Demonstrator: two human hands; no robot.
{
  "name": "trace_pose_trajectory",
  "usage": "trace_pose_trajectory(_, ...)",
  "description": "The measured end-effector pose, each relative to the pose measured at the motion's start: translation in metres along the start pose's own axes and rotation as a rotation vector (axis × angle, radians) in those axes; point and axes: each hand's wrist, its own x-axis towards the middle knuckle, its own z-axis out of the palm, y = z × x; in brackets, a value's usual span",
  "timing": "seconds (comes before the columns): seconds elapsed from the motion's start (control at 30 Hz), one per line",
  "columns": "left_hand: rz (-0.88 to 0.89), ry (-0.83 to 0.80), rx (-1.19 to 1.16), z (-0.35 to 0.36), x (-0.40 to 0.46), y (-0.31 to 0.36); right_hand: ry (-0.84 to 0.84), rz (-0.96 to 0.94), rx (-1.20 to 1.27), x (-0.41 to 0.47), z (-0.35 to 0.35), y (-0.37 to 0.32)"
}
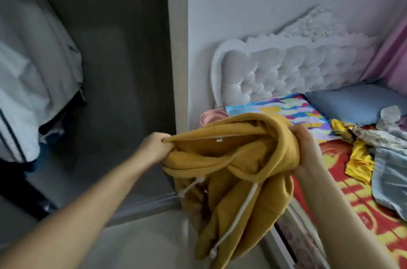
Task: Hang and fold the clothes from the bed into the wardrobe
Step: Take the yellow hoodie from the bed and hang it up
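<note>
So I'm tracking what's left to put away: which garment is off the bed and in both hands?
The mustard hoodie, gripped by left hand and right hand; the other clothes lie on the bed.

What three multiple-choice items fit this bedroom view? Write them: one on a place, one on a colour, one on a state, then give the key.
1. Where does the blue pillow lie?
A. on the floor
B. on the bed by the tufted headboard
C. inside the wardrobe

2. What colour is the hoodie?
A. mustard yellow
B. navy
C. pink

3. How is the hoodie held?
A. draped over one forearm
B. lying flat on the bed, untouched
C. gripped by both hands

Key:
1 B, the pillow rests at the head of the bed below the headboard.
2 A, the fabric is mustard yellow with white drawstrings.
3 C, the left hand pinches the neck edge and the right hand clutches bunched cloth.
</note>
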Motion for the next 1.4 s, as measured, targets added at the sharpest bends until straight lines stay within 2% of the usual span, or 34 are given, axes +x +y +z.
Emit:
trace_pose_trajectory(0.1,0.02,0.137,-0.287,-0.051,-0.023,-0.018,0.194,-0.039,-0.37,-0.001,0.018,0.033)
trace_pose_trajectory(0.17,0.086,0.152,-0.326,-0.076,-0.04,-0.025,0.226,-0.213,-0.574,-0.015,0.047,0.062)
trace_pose_trajectory(0.2,0.121,0.144,-0.319,-0.087,-0.046,-0.027,0.165,-0.337,-0.612,-0.027,0.066,0.075)
trace_pose_trajectory(0.27,0.189,0.118,-0.254,-0.108,-0.056,-0.031,-0.173,-0.529,-0.752,-0.055,0.115,0.105)
trace_pose_trajectory(0.33,0.242,0.101,-0.172,-0.129,-0.064,-0.039,-0.555,-0.495,-1.085,-0.08,0.168,0.148)
trace_pose_trajectory(0.37,0.245,0.101,-0.156,-0.142,-0.069,-0.047,-0.633,-0.454,-1.192,-0.09,0.19,0.175)
trace_pose_trajectory(0.43,0.233,0.131,-0.155,-0.17,-0.076,-0.062,-0.531,-0.397,-1.212,-0.106,0.225,0.218)
trace_pose_trajectory(0.5,0.193,0.205,-0.204,-0.203,-0.081,-0.079,-0.396,-0.42,-1.265,-0.115,0.254,0.248)
trace_pose_trajectory(0.57,0.138,0.293,-0.284,-0.236,-0.085,-0.098,-0.442,-0.387,-1.356,-0.122,0.282,0.274)
trace_pose_trajectory(0.67,0.073,0.386,-0.359,-0.269,-0.086,-0.125,-0.555,-0.27,-1.282,-0.122,0.321,0.293)
trace_pose_trajectory(0.77,0.023,0.439,-0.395,-0.296,-0.082,-0.154,-0.439,-0.323,-1.085,-0.103,0.35,0.278)
trace_pose_trajectory(0.83,0.015,0.488,-0.333,-0.313,-0.075,-0.175,-0.319,-0.359,-1.004,-0.082,0.366,0.253)
trace_pose_trajectory(0.97,0.025,0.553,-0.057,-0.333,-0.045,-0.225,-0.205,-0.501,-0.861,-0.042,0.401,0.198)
trace_pose_trajectory(1.1,-0.017,0.489,0.402,-0.31,0.006,-0.274,-0.262,-0.601,-0.731,-0.018,0.444,0.158)
trace_pose_trajectory(1.13,-0.059,0.469,0.454,-0.304,0.02,-0.281,-0.29,-0.616,-0.724,-0.012,0.453,0.154)
trace_pose_trajectory(1.17,-0.116,0.44,0.376,-0.302,0.038,-0.282,-0.315,-0.632,-0.73,-0.002,0.46,0.152)
trace_pose_trajectory(1.27,-0.349,0.257,-0.384,-0.308,0.095,-0.264,-0.355,-0.669,-0.756,0.033,0.479,0.14)
trace_pose_trajectory(1.3,-0.378,0.201,-0.563,-0.312,0.116,-0.255,-0.352,-0.676,-0.764,0.048,0.483,0.131)
trace_pose_trajectory(1.4,-0.331,0.215,-0.714,-0.324,0.176,-0.227,-0.347,-0.657,-0.843,0.096,0.494,0.093)
